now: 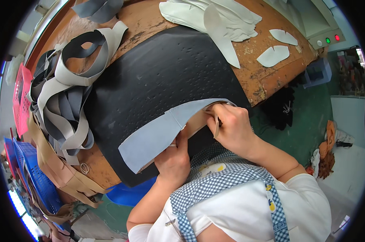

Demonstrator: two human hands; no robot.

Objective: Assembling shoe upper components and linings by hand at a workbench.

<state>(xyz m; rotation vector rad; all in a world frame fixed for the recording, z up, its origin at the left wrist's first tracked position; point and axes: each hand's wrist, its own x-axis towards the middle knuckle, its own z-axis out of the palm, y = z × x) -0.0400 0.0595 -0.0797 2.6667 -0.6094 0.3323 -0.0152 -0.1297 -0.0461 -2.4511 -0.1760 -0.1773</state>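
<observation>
A blue-grey leather-like piece with a stitched seam across its middle is held over the black mat. Its tan underside shows along the near edge, where it curls. My left hand grips it from below near the seam, fingers partly hidden behind the piece. At its far right end my right hand is closed, pinching the curled edge, and a narrow tan flap sticks out below the fingers.
Grey and dark strips lie heaped at the left, beside tan strips, a pink basket and a blue basket. White cut pieces are stacked at the back; two small white pieces lie on the worn wooden table.
</observation>
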